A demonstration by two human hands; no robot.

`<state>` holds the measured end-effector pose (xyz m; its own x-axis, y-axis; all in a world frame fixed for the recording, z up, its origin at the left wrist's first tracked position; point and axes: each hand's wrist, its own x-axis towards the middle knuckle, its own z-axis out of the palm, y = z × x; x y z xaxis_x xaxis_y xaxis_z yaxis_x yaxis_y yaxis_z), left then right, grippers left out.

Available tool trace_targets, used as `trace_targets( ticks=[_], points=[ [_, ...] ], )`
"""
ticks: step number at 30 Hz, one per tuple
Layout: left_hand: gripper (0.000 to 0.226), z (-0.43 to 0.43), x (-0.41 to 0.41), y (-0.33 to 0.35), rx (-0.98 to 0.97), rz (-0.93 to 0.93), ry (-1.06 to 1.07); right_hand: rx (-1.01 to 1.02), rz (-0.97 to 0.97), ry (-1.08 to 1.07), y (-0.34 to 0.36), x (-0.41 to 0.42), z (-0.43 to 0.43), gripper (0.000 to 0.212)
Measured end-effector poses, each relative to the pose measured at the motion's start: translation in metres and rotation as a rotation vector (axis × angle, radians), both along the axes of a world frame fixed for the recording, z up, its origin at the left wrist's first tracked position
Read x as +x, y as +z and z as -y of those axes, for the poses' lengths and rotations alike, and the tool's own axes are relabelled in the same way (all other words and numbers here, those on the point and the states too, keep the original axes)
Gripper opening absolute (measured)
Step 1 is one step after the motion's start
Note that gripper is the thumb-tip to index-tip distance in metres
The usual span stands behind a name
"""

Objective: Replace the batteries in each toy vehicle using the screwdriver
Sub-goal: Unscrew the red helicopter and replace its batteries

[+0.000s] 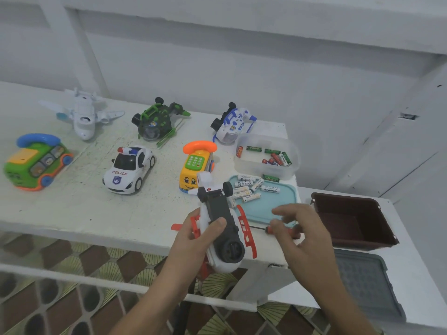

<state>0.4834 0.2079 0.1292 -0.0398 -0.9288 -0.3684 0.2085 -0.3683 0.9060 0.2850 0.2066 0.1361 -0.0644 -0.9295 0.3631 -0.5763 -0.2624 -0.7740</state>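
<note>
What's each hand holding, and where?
Left hand grips the helicopter round its body, thumb on the underside. Right hand is at the screwdriver handle; grip unclear.
</note>
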Motion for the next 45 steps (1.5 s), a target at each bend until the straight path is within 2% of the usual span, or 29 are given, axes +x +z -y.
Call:
trace_targets(
  ticks=[2,6,8,12,14,19,21,24,27,29,31,37,41,45],
  points=[
    [0.059,-0.004,0.000,0.000,-0.024,0.026,0.016,0.057,0.061,0.139,0.017,0.017,-0.006,0.012],
    [0.053,-0.011,0.005,0.002,-0.070,0.058,0.093,0.175,-0.093,0.357,0.014,0.051,-0.012,0.045],
    [0.050,-0.016,0.012,0.006,-0.042,0.069,0.121,0.174,-0.182,0.362,0.010,0.067,-0.015,0.053],
    [0.058,-0.025,0.034,0.021,0.084,0.042,0.196,0.144,-0.172,0.317,0.015,0.099,-0.022,0.055],
    [0.054,-0.028,0.050,0.028,0.060,0.040,0.264,0.156,-0.088,0.281,0.019,0.117,-0.024,0.052],
    [0.035,-0.049,0.110,0.046,-0.229,0.032,0.321,0.249,0.245,0.211,0.039,0.181,-0.025,0.061],
    [0.035,-0.060,0.141,0.045,-0.336,0.103,0.327,0.259,0.375,0.229,0.045,0.210,-0.022,0.057],
    [0.037,-0.074,0.183,0.043,-0.480,0.303,0.324,0.296,0.564,0.258,0.048,0.255,-0.014,0.051],
    [0.031,-0.077,0.218,0.052,-0.595,0.405,0.343,0.379,0.877,0.285,0.046,0.293,-0.002,0.049],
    [0.028,-0.071,0.243,0.058,-0.634,0.402,0.384,0.466,1.107,0.338,0.045,0.317,0.007,0.045],
    [0.028,-0.058,0.272,0.061,-0.625,0.369,0.441,0.556,1.252,0.401,0.046,0.342,0.016,0.041],
    [0.024,-0.009,0.351,0.075,-0.546,0.343,0.535,0.694,1.360,0.564,0.051,0.418,0.053,0.055],
    [0.033,0.026,0.402,0.079,-0.459,0.432,0.512,0.714,1.272,0.565,0.058,0.467,0.090,0.048],
    [0.054,0.070,0.459,0.076,-0.473,0.309,0.339,0.716,1.165,0.591,0.064,0.515,0.133,0.039]
  ],
)
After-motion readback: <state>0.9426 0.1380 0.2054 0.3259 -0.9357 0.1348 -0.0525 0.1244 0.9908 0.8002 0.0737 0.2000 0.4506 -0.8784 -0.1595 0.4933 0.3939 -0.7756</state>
